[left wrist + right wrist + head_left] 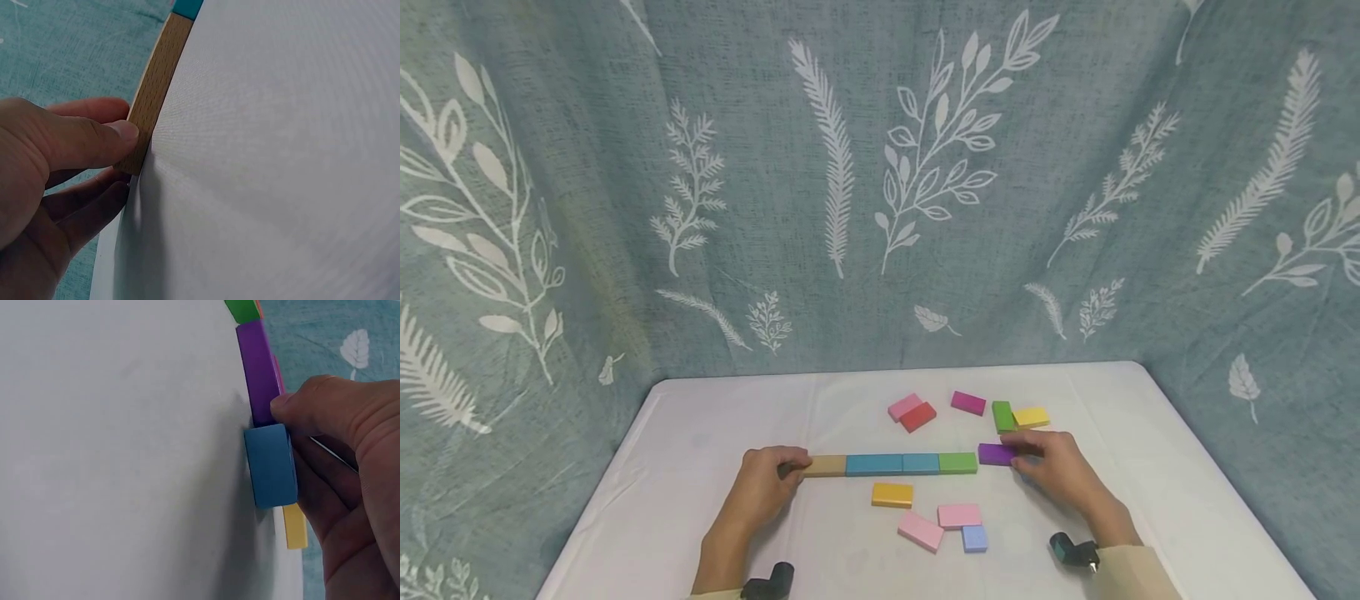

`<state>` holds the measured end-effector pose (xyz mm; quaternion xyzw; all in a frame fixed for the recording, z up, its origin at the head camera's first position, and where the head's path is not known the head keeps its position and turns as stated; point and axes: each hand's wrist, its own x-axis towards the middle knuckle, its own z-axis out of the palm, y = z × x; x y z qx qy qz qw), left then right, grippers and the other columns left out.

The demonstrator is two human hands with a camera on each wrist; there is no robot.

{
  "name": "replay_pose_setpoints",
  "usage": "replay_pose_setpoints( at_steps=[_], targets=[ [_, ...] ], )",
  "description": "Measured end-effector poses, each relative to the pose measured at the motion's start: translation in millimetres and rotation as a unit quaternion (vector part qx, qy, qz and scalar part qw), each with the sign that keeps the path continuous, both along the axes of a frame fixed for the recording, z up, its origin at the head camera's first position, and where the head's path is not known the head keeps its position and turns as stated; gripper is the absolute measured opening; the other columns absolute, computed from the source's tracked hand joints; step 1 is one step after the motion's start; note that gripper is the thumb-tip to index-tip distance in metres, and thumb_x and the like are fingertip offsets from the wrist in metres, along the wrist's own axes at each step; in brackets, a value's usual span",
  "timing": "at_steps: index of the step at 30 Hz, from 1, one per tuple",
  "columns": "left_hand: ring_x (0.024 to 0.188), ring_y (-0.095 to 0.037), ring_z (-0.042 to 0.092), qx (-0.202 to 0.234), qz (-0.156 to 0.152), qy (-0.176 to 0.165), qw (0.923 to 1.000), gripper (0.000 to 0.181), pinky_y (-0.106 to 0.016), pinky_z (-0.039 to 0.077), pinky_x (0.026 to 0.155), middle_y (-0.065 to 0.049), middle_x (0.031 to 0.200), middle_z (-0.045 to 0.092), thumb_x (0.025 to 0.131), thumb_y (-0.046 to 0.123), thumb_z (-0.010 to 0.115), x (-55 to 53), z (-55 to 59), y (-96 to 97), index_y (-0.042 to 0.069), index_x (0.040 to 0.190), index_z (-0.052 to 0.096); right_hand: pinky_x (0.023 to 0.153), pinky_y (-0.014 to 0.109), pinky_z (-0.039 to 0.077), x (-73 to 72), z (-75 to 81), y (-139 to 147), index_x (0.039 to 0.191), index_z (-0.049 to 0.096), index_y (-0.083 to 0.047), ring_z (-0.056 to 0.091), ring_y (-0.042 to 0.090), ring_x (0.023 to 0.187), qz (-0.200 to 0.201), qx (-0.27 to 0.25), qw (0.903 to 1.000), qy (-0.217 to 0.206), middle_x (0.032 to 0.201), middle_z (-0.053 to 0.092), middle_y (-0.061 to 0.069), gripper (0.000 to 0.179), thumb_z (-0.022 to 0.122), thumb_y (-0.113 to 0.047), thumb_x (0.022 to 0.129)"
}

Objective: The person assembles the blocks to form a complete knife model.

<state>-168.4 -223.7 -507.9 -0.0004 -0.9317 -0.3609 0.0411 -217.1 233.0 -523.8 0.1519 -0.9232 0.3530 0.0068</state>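
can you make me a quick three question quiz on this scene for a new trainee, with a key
1. Which block does the left hand hold?
2. True or false: in the head view, the orange block lies nearer the person than the row of blocks.
3. Which block does the right hand touch: a) red block, b) purple block, c) pink block?

Key:
1. The tan block, at the left end of the row.
2. True.
3. b.
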Motion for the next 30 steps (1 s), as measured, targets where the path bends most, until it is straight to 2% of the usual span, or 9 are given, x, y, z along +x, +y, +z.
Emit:
replay_pose_setpoints(
  at_steps=[5, 11, 30],
  targets=[
    [0.126, -0.040, 0.074, 0.000, -0.001, 0.001, 1.0000, 0.024, -0.060, 0.057, 0.114, -0.012, 0.117, 0.083, 0.089, -0.006, 0.082, -0.3, -0.7, 0.0, 0.011, 0.106, 0.085, 0.108, 0.053, 0.062, 7.3, 0.5, 2.3, 0.125, 0.081, -0.010, 0.077, 0.033, 0.122, 0.015, 0.013, 0.9997, 0.013, 0.124, 0.082, 0.006, 0.037, 0.081, 0.002, 0.090],
    [0.125, -0.040, 0.075, 0.001, -0.005, 0.001, 1.0000, 0.024, -0.060, 0.057, 0.113, -0.011, 0.116, 0.084, 0.089, -0.006, 0.081, -0.1, 0.1, -0.5, 0.011, 0.106, 0.085, 0.109, 0.054, 0.062, 9.0, 2.9, 1.9, 0.126, 0.080, -0.011, 0.077, 0.032, 0.123, 0.031, 0.014, 0.9994, 0.013, 0.125, 0.082, 0.004, 0.038, 0.080, 0.002, 0.091],
    [0.124, -0.040, 0.075, 0.002, -0.014, 0.004, 0.9999, 0.024, -0.061, 0.057, 0.113, -0.011, 0.116, 0.084, 0.089, -0.007, 0.081, -0.6, 1.3, -0.9, 0.010, 0.106, 0.085, 0.110, 0.053, 0.061, 9.6, 7.9, -4.6, 0.127, 0.080, -0.016, 0.075, 0.031, 0.126, 0.028, 0.025, 0.9993, -0.008, 0.126, 0.082, 0.000, 0.038, 0.082, -0.001, 0.091]
  ],
)
